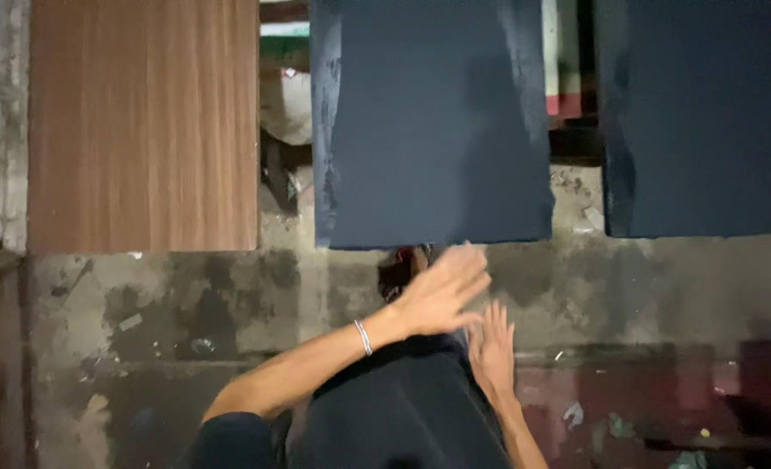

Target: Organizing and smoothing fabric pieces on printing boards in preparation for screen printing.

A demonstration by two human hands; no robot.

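My left hand (442, 291) reaches forward with its fingers stretched out, just below the lower edge of a dark blue panel (429, 122); a thin silver bracelet (363, 337) sits on its wrist. My right hand (492, 347) lies a little lower and to the right, flat, with fingers spread. Neither hand holds anything. Both hover over a dark shape (403, 408) at the bottom middle; whether it is cloth or my leg I cannot tell. The left hand is blurred.
A brown wood-grain board (142, 122) lies at the upper left. A second dark blue panel (707, 113) is at the upper right. The stained concrete floor (212, 295) carries small scraps of litter, with reddish flooring (663, 399) at the lower right.
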